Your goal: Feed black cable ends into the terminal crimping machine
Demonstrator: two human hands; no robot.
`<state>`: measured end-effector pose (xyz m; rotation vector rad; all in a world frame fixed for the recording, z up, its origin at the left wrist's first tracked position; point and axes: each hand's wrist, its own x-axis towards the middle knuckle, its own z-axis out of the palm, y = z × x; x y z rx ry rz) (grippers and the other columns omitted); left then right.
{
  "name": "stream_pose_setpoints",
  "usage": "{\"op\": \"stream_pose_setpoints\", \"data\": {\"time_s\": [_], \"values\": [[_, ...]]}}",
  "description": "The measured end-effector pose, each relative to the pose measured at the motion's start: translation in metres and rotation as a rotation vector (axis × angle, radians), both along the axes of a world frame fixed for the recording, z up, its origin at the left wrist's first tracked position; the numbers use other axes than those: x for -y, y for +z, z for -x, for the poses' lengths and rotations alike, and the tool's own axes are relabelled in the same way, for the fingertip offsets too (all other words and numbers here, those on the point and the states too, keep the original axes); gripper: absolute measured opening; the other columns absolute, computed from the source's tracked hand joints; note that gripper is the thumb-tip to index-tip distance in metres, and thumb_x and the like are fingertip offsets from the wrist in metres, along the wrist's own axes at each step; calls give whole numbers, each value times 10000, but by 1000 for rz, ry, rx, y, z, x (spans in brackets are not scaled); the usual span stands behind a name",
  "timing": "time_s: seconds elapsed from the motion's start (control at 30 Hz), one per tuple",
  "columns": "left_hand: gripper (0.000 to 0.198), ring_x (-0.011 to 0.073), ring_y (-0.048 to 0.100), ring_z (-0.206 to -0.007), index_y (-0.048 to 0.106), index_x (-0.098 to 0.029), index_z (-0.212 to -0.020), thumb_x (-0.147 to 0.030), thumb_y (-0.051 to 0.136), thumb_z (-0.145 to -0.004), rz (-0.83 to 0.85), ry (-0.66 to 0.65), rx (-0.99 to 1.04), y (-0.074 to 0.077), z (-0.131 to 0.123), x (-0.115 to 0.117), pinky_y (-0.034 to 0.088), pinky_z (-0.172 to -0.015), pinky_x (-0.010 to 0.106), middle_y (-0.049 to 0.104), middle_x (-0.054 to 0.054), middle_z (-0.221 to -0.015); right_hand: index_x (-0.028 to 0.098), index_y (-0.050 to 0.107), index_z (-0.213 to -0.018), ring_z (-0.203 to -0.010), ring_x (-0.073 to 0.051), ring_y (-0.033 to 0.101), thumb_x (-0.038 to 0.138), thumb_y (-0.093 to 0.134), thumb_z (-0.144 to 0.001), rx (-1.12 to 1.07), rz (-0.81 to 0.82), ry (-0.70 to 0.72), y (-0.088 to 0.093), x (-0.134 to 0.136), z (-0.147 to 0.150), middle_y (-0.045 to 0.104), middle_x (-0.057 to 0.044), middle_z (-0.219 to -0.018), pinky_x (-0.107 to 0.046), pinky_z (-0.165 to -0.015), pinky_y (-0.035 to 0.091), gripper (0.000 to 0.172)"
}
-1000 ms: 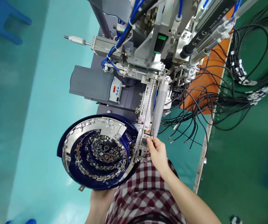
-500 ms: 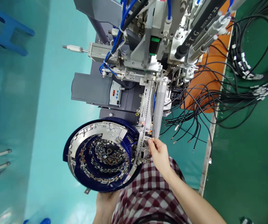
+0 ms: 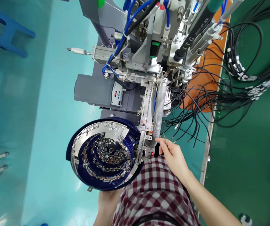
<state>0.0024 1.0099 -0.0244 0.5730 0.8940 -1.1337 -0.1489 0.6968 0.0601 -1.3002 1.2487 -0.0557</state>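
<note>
My right hand (image 3: 174,157) is closed around a thin pointed metal tool (image 3: 164,137), whose exact kind I cannot make out. It is beside the lower end of a grey ribbed hose (image 3: 158,116), just right of a metal feed track (image 3: 146,108). My left hand (image 3: 109,198) reaches under the near rim of a dark blue feeder bowl (image 3: 78,177); its fingers are hidden there. Many small shiny metal pieces (image 3: 111,161) lie inside the bowl and along its spiral ledge.
Beyond the bowl stands a machine with blue air tubes (image 3: 119,40) and a grey controller box (image 3: 94,91) with a red display. Black cables (image 3: 201,100) hang over an orange board (image 3: 197,91) on the right. A blue stool (image 3: 5,33) is at far left.
My right hand has moved right, away from the feed track, with the thin tool now pointing up. My left hand stays under the bowl. The view has shifted slightly.
</note>
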Motion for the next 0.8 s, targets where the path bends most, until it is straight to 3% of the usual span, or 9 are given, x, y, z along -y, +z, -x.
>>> {"op": "stream_pose_setpoints", "data": {"time_s": [0.13, 0.33, 0.5, 0.6, 0.73, 0.8], "values": [[451, 285, 419, -1319, 598, -311, -1254, -451, 275, -972, 89, -14, -8, 0, 0, -2, 193, -1110, 597, 511, 55, -1367, 171, 627, -1126, -564, -120, 476, 406, 356, -996, 14, 50, 42, 4, 0, -2, 532, 25, -643, -232, -562, 384, 382], [374, 266, 646, -1075, 716, -320, -1068, -328, 364, -945, -89, 49, 73, -5, -7, -23, 502, -929, 494, 685, 53, -1147, 167, 640, -1022, -538, -122, 478, 368, 362, -1002, -33, 64, 177, 0, -16, -3, 529, 28, -626, -247, -549, 377, 343], [342, 238, 686, -995, 719, -360, -1037, -266, 416, -910, -194, 37, 119, -5, -9, -27, 554, -856, 442, 727, 7, -1063, 184, 625, -848, -529, -126, 484, 340, 352, -1007, 31, 76, 181, -1, -28, -8, 522, 27, -614, -255, -553, 397, 353], [338, 238, 695, -972, 719, -346, -1045, -267, 423, -904, -248, 25, 141, -4, -9, -22, 576, -818, 419, 731, 11, -1054, 191, 639, -884, -554, -142, 518, 320, 383, -999, 72, 105, 162, 6, -20, -4, 557, 15, -625, -270, -575, 426, 309], [349, 256, 700, -955, 718, -319, -1067, -261, 412, -908, -288, 6, 126, -2, -10, -18, 573, -826, 453, 729, 25, -1062, 203, 660, -893, -853, -193, 588, 314, 376, -1002, 156, 380, -26, 24, 7, 10, 613, -63, -906, -331, -773, 469, 324], [352, 247, 706, -937, 724, -328, -1051, -270, 407, -912, -286, 1, 92, -1, -11, -19, 569, -842, 440, 734, 16, -1047, 204, 661, -854, -903, -205, 569, 318, 343, -1010, 210, 540, -106, 29, 19, 14, 584, -77, -934, -356, -795, 467, 373]]}}
